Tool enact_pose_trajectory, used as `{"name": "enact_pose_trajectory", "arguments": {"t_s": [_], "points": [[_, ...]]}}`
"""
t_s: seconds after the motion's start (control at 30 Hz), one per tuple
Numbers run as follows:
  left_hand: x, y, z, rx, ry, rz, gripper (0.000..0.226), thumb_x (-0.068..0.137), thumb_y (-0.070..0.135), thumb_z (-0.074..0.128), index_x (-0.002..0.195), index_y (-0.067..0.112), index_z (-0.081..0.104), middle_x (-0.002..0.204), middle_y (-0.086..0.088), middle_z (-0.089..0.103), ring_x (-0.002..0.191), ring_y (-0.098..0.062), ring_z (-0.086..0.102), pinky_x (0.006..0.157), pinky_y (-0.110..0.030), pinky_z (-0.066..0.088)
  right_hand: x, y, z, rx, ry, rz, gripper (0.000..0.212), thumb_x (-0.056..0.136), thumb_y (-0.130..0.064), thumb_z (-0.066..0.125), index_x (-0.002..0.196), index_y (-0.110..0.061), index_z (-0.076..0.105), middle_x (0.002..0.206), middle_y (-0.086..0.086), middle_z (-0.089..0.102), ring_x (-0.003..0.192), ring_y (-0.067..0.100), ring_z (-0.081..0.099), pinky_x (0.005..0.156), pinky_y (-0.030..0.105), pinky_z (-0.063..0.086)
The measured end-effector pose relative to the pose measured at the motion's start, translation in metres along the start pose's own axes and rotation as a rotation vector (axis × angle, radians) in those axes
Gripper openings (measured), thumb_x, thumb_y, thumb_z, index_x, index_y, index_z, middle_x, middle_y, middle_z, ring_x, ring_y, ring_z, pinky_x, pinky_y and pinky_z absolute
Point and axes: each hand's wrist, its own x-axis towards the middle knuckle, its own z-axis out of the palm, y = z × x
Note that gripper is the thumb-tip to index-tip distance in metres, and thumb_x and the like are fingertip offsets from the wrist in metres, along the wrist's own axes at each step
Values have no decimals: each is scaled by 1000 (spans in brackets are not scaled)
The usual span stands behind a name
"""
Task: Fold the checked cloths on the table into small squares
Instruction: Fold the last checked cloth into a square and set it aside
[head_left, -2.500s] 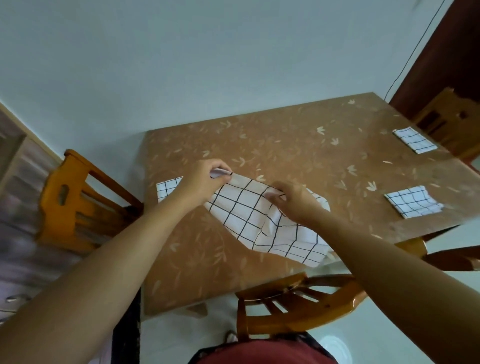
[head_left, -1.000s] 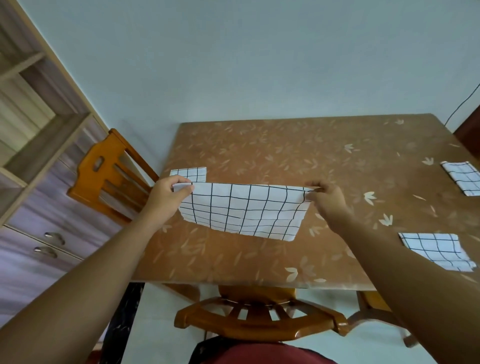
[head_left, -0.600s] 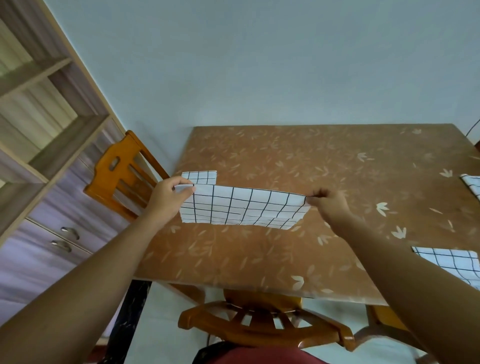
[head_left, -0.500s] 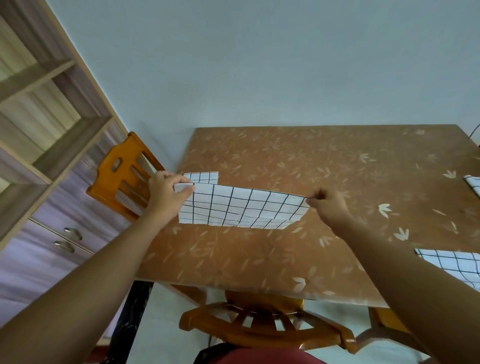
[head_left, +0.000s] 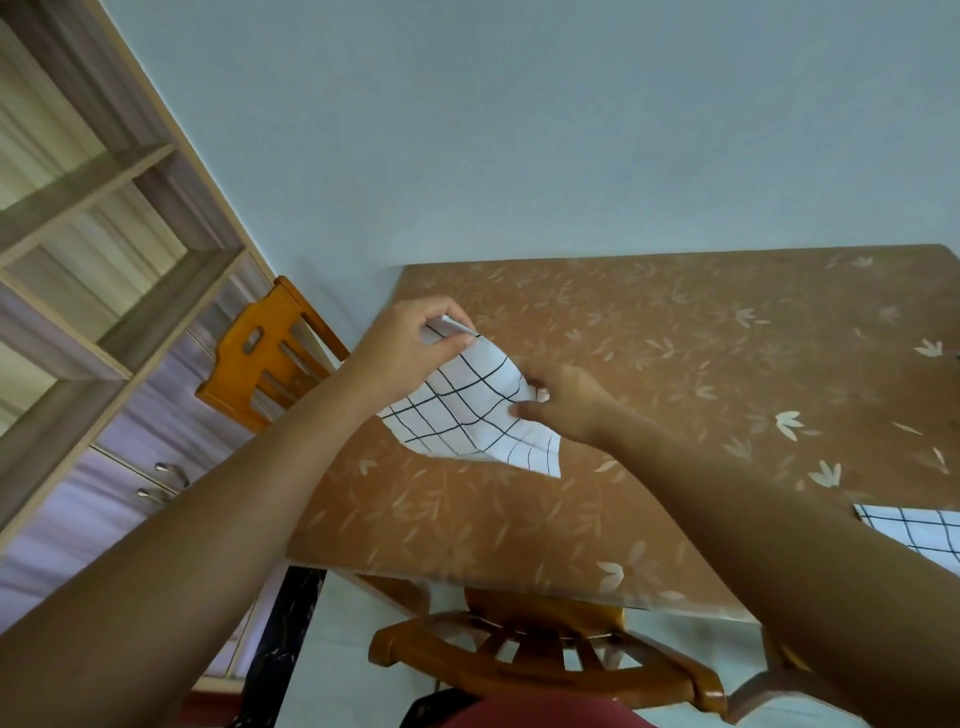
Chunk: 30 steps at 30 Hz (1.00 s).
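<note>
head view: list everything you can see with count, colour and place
held cloth: 1, white with black grid, left-centre of the table, partly lifted
second cloth: 1, white with black grid, on the table at the right edge of view, partly behind the right forearm
table: 1, brown with pale leaf print, centre and right
left chair: 1, orange-brown wood, at the table's left side
near chair: 1, orange-brown wood, at the table's near edge
shelf unit: 1, grey-beige wood grain, far left
drawer handles: 2, metal, below the shelves
wall: 1, pale blue-grey, behind the table
left hand: 1, pinches the held cloth's raised far corner
right hand: 1, pinches the held cloth's right edge
</note>
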Motion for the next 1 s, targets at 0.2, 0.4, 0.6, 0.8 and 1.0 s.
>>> {"name": "enact_pose_trajectory", "arguments": {"t_s": [0.2, 0.4, 0.6, 0.8, 1.0], "points": [[7, 5, -17, 14, 66, 22, 8, 97, 25, 70, 100, 19, 75, 101, 14, 71, 94, 9, 60, 78, -5, 41, 2, -14, -17, 160, -125, 70, 26, 79, -32, 82, 89, -10, 73, 81, 7, 75, 73, 17, 67, 72, 34, 51], [9, -1, -15, -22, 145, -33, 5, 97, 21, 69, 100, 22, 73, 95, 20, 68, 92, 12, 59, 81, -11, 44, -10, -32, -24, 472, -382, 150, 24, 94, -21, 70, 109, -3, 75, 104, 12, 79, 96, 31, 76, 90, 43, 60], [0, -32, -11, -152, 361, -228, 64, 96, 34, 69, 152, 32, 38, 158, 7, 39, 145, -7, 33, 115, -27, 33, -20, -39, -34, 785, -362, 295, 36, 96, -23, 69, 127, -4, 64, 112, 17, 76, 103, 37, 74, 95, 54, 57], [-44, -51, 38, -779, 179, -745, 58, 101, 53, 52, 154, 36, 34, 129, 16, 56, 108, -5, 60, 101, -38, 37, -25, -38, -56, 1109, -360, 328, 42, 97, -23, 58, 130, 2, 63, 125, 24, 69, 111, 40, 70, 85, 48, 61], [-47, -107, 72, -1136, 176, -756, 56, 101, 46, 60, 151, 24, 48, 154, -15, 49, 141, -38, 48, 117, -61, 35, -23, -23, -61, 1175, -247, 386, 42, 101, -27, 53, 130, 1, 63, 126, 23, 69, 116, 41, 67, 99, 53, 52]]}}
